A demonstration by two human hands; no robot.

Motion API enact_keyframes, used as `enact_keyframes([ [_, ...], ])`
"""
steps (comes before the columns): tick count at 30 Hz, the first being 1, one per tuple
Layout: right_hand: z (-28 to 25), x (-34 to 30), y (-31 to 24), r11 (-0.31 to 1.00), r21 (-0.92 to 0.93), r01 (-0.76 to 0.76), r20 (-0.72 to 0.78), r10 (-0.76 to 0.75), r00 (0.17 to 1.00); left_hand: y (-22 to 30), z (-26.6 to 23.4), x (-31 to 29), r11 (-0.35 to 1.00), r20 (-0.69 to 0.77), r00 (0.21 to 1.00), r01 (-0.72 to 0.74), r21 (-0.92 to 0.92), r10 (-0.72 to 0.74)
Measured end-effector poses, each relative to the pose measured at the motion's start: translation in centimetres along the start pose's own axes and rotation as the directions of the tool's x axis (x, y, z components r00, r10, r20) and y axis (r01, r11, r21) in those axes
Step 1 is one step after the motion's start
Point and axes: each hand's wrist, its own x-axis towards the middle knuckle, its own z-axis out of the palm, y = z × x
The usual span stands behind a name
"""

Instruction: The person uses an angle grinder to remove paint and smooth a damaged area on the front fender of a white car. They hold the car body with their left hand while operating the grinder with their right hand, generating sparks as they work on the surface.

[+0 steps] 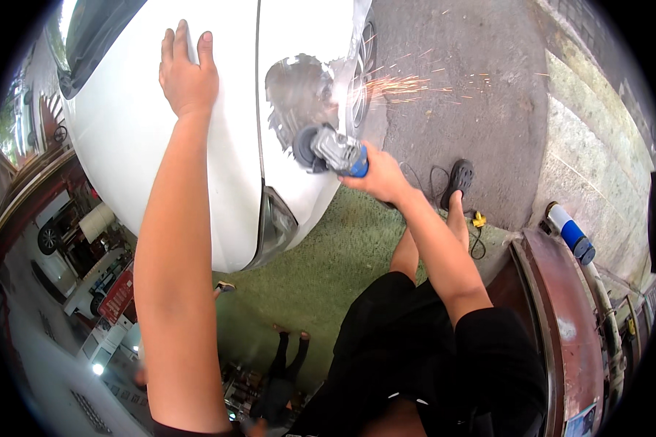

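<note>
My left hand [188, 76] lies on the white hood of a car [135, 146], fingers stretched out and spread. To the right of the hood's seam, my right hand [383, 177] grips an angle grinder [340, 151] with a blue rear body. Its round disc is at the fender, just below a grey patch [297, 87] where the white paint is gone. Orange sparks [401, 84] fly rightward past the front wheel [362, 80]. Whether the disc touches the panel is hard to tell.
A dark cord [436, 182] and a yellow plug [479, 219] lie on the ground by my shoe [459, 178]. Concrete steps [590, 138] rise at the right, near a blue-and-white cylinder [570, 231]. Another person [284, 371] is at the bottom, beyond the green floor [321, 277].
</note>
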Motion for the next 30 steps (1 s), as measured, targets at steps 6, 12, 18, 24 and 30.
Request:
enact_keyframes([
  [6,0.0,0.4,1.4,0.999,0.026,-0.043,-0.064,0.045,0.997,0.3,-0.1,0.2,1.000,0.000,1.000,-0.010,-0.010,0.010],
  [12,-1.8,2.3,1.0,0.998,0.062,-0.001,-0.093,0.007,0.996,0.3,-0.1,0.3,1.000,0.001,1.000,-0.017,0.004,0.017],
  [18,-1.2,0.3,1.9,0.988,-0.107,-0.114,-0.022,0.113,0.993,0.2,-0.1,0.1,1.000,0.004,1.000,-0.014,-0.011,0.014],
  [24,-1.0,1.5,-2.3,0.999,-0.022,0.035,-0.079,-0.037,0.996,0.4,-0.1,0.0,0.997,0.017,1.000,0.003,-0.074,-0.002],
  [30,1.2,-0.2,-0.7,1.000,0.008,0.009,-0.043,-0.008,0.999,0.7,-0.1,0.3,0.997,0.033,0.999,0.038,-0.073,-0.036],
])
